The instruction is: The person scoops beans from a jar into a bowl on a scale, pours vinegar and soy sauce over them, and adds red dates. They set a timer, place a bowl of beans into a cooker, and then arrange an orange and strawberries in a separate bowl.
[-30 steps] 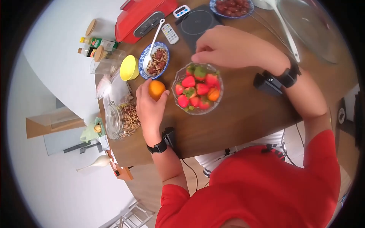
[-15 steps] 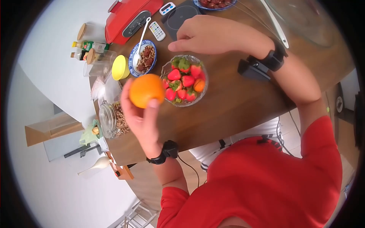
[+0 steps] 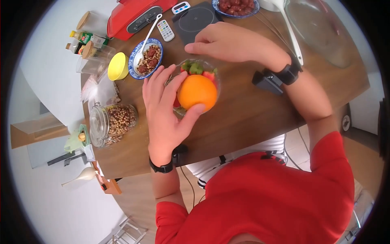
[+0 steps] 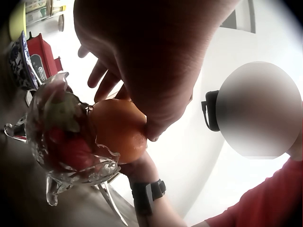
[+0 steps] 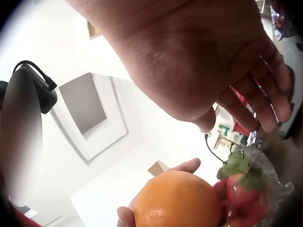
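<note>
My left hand (image 3: pixel 164 110) holds an orange (image 3: pixel 198 93) between thumb and fingers, over the clear glass bowl (image 3: pixel 219 83) of strawberries (image 3: pixel 209 75). In the left wrist view the orange (image 4: pixel 120 130) is against the scalloped rim of the footed bowl (image 4: pixel 42 127), with the thumb on its side. My right hand (image 3: pixel 221 40) hovers above the bowl's far side, holding nothing, fingers loosely bent. The right wrist view has this hand (image 5: pixel 199 61) over the orange (image 5: pixel 175 203) and strawberries (image 5: pixel 248 203). The orange hides part of the fruit below it.
Left of the bowl are a blue-white bowl (image 3: pixel 159 45) with a white spoon, a yellow cup (image 3: pixel 118 66) and a jar of nuts (image 3: pixel 122 120). Farther back stand a red appliance (image 3: pixel 134 18), a remote (image 3: pixel 165 31), a black hotplate (image 3: pixel 194 20) and a bowl of red fruit (image 3: pixel 237 7).
My left hand has taken the orange from beside the bowl, lifted it and carried it right, over the strawberries. My right hand has stayed near the bowl's far side.
</note>
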A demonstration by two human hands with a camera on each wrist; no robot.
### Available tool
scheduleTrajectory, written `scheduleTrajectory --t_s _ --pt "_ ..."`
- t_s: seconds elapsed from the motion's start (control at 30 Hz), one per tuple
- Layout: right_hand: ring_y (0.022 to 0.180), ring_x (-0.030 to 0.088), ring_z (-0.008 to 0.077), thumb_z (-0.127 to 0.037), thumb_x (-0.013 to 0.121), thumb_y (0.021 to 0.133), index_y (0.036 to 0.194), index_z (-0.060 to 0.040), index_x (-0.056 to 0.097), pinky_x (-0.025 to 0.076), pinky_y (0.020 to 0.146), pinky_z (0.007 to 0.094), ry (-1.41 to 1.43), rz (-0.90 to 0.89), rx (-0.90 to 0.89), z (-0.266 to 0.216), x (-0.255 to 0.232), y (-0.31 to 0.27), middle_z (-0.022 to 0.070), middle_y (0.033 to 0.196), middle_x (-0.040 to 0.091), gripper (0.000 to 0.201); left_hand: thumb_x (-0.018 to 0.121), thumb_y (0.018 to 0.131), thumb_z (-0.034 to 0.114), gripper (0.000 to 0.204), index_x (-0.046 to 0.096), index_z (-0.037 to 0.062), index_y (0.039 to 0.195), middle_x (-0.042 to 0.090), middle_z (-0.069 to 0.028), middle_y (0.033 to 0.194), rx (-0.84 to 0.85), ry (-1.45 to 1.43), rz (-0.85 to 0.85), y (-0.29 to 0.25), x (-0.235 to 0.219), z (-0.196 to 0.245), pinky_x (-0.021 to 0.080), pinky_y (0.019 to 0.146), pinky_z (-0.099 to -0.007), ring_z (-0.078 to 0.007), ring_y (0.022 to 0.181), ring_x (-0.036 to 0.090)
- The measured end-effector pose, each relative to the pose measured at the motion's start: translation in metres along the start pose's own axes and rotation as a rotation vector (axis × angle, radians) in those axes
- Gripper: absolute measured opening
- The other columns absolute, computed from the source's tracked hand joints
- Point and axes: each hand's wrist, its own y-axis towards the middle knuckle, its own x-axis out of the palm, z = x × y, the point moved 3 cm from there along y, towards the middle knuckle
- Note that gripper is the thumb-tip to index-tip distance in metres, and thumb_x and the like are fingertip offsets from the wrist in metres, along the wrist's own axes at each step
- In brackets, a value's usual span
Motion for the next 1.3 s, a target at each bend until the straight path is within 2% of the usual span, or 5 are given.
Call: scheduleTrajectory --t_s 0.23,0.3,0.53,0.83,1.3 --pt "0.075 0.069 0.0242 -0.057 0.051 0.102 0.092 0.0008 0.075 0.054 0.073 0.0368 0.215 -0.016 0.058 0.015 0.014 0.013 0.0125 0.079 0.072 0.064 0.068 0.095 0.02 0.029 0.069 0.0017 0.117 0.068 -0.0123 0.121 -0.171 -0.418 0.228 0.0 0.002 -0.051 0.045 0.104 -0.0373 -0.0264 0.117 0.062" --pt "0.085 0.066 0.0145 -0.055 0.051 0.105 0.108 0.0029 0.074 0.052 0.079 0.0272 0.54 -0.055 0.126 0.018 0.024 0.014 0.0073 0.091 0.073 0.062 0.061 0.103 0.022 0.025 0.071 -0.0003 0.109 0.071 -0.0054 0.104 -0.484 -0.756 0.367 -0.006 0.008 -0.072 0.048 0.092 -0.0301 -0.0143 0.099 0.063" --pt "0.087 0.066 0.0119 -0.056 0.048 0.106 0.111 0.001 0.074 0.052 0.078 0.0271 1.008 -0.039 0.298 0.022 0.066 0.012 0.008 0.102 0.075 0.062 0.062 0.105 0.03 0.032 0.067 0.0048 0.085 0.055 0.0078 0.07 -0.809 -1.057 0.406 -0.036 0.046 -0.102 0.033 0.057 -0.0197 -0.0007 0.063 0.043" --pt "0.084 0.062 0.0116 -0.055 0.039 0.109 0.114 0.0031 0.07 0.05 0.082 0.0274 1.359 -0.013 0.366 0.059 0.084 -0.002 0.0026 0.084 0.067 0.066 0.062 0.104 0.031 0.035 0.058 0.0114 0.075 0.048 0.0096 0.066 -0.916 -1.277 0.286 -0.035 0.067 -0.1 0.03 0.052 -0.0206 -0.0003 0.058 0.038" --pt "0.106 0.069 0.0205 -0.043 0.044 0.11 0.12 0.0069 0.063 0.053 0.097 0.0342 1.258 -0.023 0.108 0.05 0.078 -0.013 0.0154 0.114 0.071 0.054 0.062 0.105 0.023 0.024 0.062 0.0086 0.085 0.054 0.0101 0.075 -0.92 -1.289 0.159 -0.034 0.07 -0.104 0.037 0.061 -0.0189 0.0008 0.069 0.044"
